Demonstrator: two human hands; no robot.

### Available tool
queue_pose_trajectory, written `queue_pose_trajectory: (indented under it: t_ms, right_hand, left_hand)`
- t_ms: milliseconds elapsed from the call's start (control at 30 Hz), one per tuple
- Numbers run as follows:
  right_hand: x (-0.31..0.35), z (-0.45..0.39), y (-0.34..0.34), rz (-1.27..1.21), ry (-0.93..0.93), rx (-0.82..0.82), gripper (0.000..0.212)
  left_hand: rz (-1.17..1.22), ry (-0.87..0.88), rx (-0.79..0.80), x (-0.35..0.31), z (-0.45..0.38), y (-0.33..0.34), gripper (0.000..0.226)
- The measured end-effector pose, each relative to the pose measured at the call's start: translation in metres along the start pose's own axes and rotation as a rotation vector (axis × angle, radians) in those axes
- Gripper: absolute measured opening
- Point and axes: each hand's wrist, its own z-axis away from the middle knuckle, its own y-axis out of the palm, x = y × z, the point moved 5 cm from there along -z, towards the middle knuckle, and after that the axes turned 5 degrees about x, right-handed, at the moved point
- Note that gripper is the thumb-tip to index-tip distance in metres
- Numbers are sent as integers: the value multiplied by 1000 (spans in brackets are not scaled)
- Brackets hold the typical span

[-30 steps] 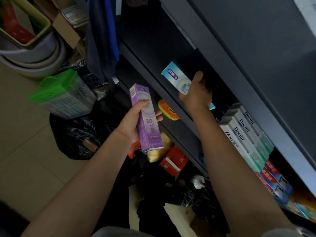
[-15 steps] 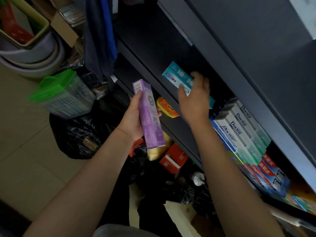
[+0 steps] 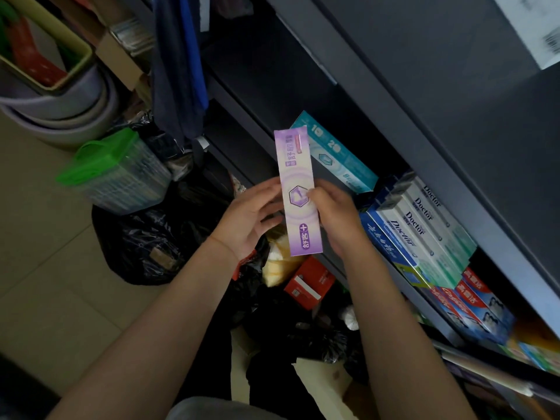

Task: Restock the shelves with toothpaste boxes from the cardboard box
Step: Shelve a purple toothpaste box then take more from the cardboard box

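A purple toothpaste box (image 3: 298,192) stands upright in front of the dark shelf (image 3: 460,183). My right hand (image 3: 336,216) pinches its right edge with thumb on the front. My left hand (image 3: 253,216) touches its left edge with loosely spread fingers. A teal toothpaste box (image 3: 336,156) lies on the shelf just behind the purple one, free of both hands. To its right stand white "Doctor" boxes (image 3: 424,225) and red and blue boxes (image 3: 472,307). A cardboard flap (image 3: 321,380) shows on the floor below.
Black plastic bags (image 3: 145,241), a red carton (image 3: 309,283) and a yellow packet (image 3: 281,262) crowd the floor under my hands. A green-lidded clear container (image 3: 115,171) and stacked grey basins (image 3: 60,113) stand at the left. Dark cloth (image 3: 178,65) hangs by the shelf end.
My right hand let go of the teal box on the shelf and came back to the purple box. The purple box was turned upright and its front now faces me.
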Motion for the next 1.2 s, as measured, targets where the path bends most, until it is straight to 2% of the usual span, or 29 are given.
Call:
queue_pose_trajectory:
  t_ms: [100, 233, 267, 300, 367, 400, 467, 567, 600, 667, 800, 900, 1000, 1067, 1133, 1200]
  right_hand:
    - [9, 1, -2, -42, 4, 13, 22]
    - [15, 1, -8, 5, 25, 33, 15]
    - [16, 1, -11, 39, 15, 31, 11]
    - [16, 3, -12, 73, 8, 24, 17]
    - [12, 7, -11, 53, 0, -13, 28]
    - [10, 9, -8, -21, -4, -39, 29]
    - [4, 11, 1, -352, 4, -64, 27]
    - [-5, 4, 10, -810, 22, -58, 33]
    - [-8, 0, 11, -916, 38, -67, 43]
    - [-14, -9, 11, -1068, 68, -101, 55]
    - [-21, -25, 0, -1299, 93, -151, 40]
    - [-25, -33, -5, -1341, 84, -119, 42]
    - [-28, -34, -8, -1241, 137, -153, 47]
    - [-27, -28, -12, -1049, 230, -154, 41]
    - [-21, -20, -23, -636, 220, -219, 20]
    - [-3, -13, -46, -6, -11, -475, 5]
  left_hand:
    - [-78, 33, 49, -3, -4, 9, 35]
    - [-176, 140, -13, -15, -8, 7, 36]
    - [-270, 220, -32, -21, -7, 7, 38]
    - [-417, 320, -53, -28, -5, 7, 41]
    - [-831, 545, -49, -41, 0, 16, 45]
    - [-1042, 649, -25, -45, 3, 23, 47]
    - [-1343, 812, -13, -53, 6, 38, 49]
    - [-1511, 933, -179, -56, 7, 48, 57]
    - [-1496, 899, -261, -59, 5, 43, 61]
    - [-1301, 728, -340, -60, -6, 26, 65]
    - [-827, 391, -245, -54, -32, 19, 70]
    - [-718, 322, -157, -54, -41, 32, 56]
    - [-711, 312, -125, -54, -51, 37, 45]
    - [-679, 323, -152, -55, -58, 36, 42]
    - [-677, 306, -178, -55, -65, 34, 37]
    - [-729, 283, -182, -52, -77, 30, 76]
